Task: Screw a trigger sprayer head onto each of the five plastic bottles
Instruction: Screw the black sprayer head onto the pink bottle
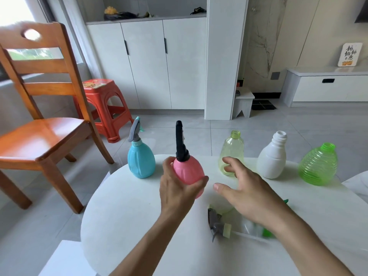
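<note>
My left hand [175, 188] grips the pink bottle [189, 172], which carries a black sprayer head [180, 142] and tilts slightly left above the white table [123, 216]. My right hand [245, 192] hovers open just right of it, fingers spread, holding nothing. At the far left stands a blue bottle [141, 162] with a grey sprayer head [135, 130]. Three bottles stand uncapped along the far edge: pale yellow-green [232, 150], white [272, 158] and ribbed green [318, 166]. Loose sprayer heads lie under my right forearm: a grey one [216, 223] with a pale collar and a green one [266, 233], partly hidden.
A wooden chair [43, 126] stands left of the table, with a red plastic stool [103, 104] behind it. White cabinets [147, 62] line the far wall. A second white surface [356, 184] touches the table at the right.
</note>
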{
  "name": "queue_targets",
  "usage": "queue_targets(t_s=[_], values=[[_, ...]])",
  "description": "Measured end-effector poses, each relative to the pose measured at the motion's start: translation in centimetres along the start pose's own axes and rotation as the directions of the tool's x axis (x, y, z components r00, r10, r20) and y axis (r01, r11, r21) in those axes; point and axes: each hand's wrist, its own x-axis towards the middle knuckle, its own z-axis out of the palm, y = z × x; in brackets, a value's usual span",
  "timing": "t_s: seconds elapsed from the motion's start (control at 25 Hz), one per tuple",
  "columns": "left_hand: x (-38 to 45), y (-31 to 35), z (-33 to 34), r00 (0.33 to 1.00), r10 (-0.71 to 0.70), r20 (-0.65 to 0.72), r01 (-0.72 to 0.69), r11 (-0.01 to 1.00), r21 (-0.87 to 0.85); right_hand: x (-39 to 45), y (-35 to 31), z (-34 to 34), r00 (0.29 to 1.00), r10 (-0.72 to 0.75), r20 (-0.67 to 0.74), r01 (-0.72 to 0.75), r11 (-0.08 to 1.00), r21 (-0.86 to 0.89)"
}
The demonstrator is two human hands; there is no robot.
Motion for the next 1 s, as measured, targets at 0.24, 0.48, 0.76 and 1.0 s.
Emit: queue_targets(t_s=[0.24,0.48,0.76,1.0], values=[[6.5,-2.8,4.4,0.999,0.020,0.040,-0.026,0.989,0.148,-1.9,-0.5,-0.9,0.996,-0.081,-0.031,0.068,0.951,-0.302],[9.7,-5.1,4.5,0.997,-0.006,0.082,0.002,0.999,0.048,-1.8,0.2,-0.7,0.996,-0.091,0.013,0.089,0.932,-0.350],[8.2,-6.7,3.9,0.976,-0.156,0.152,0.170,0.982,-0.083,-1.6,1.3,-1.3,0.991,-0.048,0.123,0.091,0.921,-0.378],[1.1,-6.9,-0.1,0.908,-0.324,0.264,0.321,0.945,0.056,-0.2,4.7,-0.2,0.985,-0.004,0.170,0.069,0.922,-0.380]])
